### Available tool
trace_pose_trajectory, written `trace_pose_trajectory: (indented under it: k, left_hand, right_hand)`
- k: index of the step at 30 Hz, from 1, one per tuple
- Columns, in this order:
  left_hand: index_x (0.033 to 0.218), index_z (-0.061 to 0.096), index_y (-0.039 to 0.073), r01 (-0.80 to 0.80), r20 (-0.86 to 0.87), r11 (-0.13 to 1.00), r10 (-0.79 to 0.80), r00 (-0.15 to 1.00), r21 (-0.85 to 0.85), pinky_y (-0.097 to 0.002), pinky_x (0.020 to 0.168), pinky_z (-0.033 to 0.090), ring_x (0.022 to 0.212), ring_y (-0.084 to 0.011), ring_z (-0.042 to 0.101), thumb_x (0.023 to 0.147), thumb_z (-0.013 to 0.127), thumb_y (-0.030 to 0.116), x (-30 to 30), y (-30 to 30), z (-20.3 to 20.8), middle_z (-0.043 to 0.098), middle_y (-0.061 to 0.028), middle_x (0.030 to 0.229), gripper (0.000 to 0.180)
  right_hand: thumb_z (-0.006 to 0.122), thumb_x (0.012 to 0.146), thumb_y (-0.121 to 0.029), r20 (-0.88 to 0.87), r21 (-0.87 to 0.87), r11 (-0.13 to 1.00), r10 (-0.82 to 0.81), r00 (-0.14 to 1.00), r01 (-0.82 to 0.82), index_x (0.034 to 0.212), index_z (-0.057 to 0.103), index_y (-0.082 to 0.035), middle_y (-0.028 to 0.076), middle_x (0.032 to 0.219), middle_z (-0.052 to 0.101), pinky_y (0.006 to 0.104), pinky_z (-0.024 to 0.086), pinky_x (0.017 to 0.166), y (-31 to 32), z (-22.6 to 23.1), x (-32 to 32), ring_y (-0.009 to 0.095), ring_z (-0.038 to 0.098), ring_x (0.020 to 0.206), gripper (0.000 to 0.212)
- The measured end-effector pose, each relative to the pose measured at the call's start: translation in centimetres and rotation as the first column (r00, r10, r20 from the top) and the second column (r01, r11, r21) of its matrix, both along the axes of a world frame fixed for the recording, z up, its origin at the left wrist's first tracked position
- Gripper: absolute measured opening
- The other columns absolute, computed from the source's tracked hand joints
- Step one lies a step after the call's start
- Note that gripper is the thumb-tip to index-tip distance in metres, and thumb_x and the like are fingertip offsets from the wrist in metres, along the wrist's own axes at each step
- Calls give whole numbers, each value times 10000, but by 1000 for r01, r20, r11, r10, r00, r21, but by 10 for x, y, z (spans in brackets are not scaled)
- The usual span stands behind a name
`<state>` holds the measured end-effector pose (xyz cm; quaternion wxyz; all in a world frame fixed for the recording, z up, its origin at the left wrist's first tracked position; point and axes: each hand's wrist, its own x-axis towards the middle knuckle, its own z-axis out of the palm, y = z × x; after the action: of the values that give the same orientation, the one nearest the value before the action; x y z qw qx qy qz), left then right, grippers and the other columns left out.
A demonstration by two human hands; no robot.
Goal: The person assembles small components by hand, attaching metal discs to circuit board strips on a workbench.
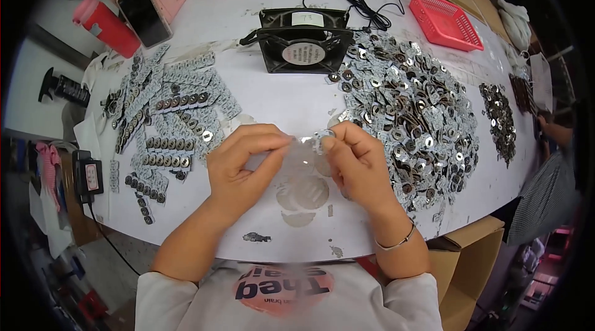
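My left hand [245,167] is closed in a pinch, thumb against forefinger, at the left edge of a clear plastic film [304,150]. The film spans the gap between my hands, above the white table [248,95]. Opposite it, my right hand [361,163] pinches a small shiny round piece [323,134] at the film's upper right; fingertips hide part of it. To the right lies a big heap of small round metal pieces on patterned grey backings [415,114]. On the left are many strips of such pieces [170,143], laid in rows and overlapping.
A black double fan [304,51] stands beyond my hands, its cable [369,8] coiled behind. A red basket [445,20] is far right; a red tumbler [106,26] and phone [144,16] are far left. A smaller heap [498,121] lies right. An open cardboard box [465,263] stands below the edge.
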<state>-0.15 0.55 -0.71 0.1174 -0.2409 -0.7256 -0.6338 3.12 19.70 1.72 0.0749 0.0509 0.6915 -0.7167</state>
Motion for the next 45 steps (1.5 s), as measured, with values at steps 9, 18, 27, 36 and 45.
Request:
trace_pose_trajectory:
  k: [9,18,27,36,45]
  left_hand:
    - [942,698,28,-21,-51,994,15,999,-111,-260,704,524,803,-181,664,751,700,-62,1,5,1,683,-96,899,211]
    - [981,698,28,90,18,977,-88,996,-195,-270,740,522,852,-176,658,813,654,-36,6,4,2,673,-95,982,185]
    - [1065,651,-5,179,522,966,-251,815,185,-253,769,535,898,-125,642,881,635,-5,-2,1,-4,641,-89,1043,185]
    - [989,623,-15,171,671,935,-343,657,310,-222,723,524,823,-102,660,839,685,-22,-7,-10,5,693,-88,895,162]
    - [939,641,-35,214,708,931,-364,605,296,-247,680,550,738,-136,672,827,699,-20,-8,-14,10,698,-116,833,127]
  right_hand:
    - [565,947,-123,-72,55,998,10,997,-6,838,588,-53,-82,649,486,180,317,505,-8,-6,2,-9,395,585,132]
    - [569,939,-115,101,-156,984,-67,993,82,818,587,-57,-82,616,506,177,313,468,-6,-4,2,-15,422,536,136]
    - [678,840,-86,-224,598,792,20,974,121,888,648,14,106,672,618,280,417,506,15,2,-4,117,539,546,115]
    - [674,858,-82,-45,271,958,109,993,-93,896,712,15,30,655,637,220,410,521,13,1,0,55,530,579,111]
    - [672,871,-104,107,268,940,187,977,-210,884,723,6,4,635,632,207,385,477,12,13,-1,29,500,548,122]
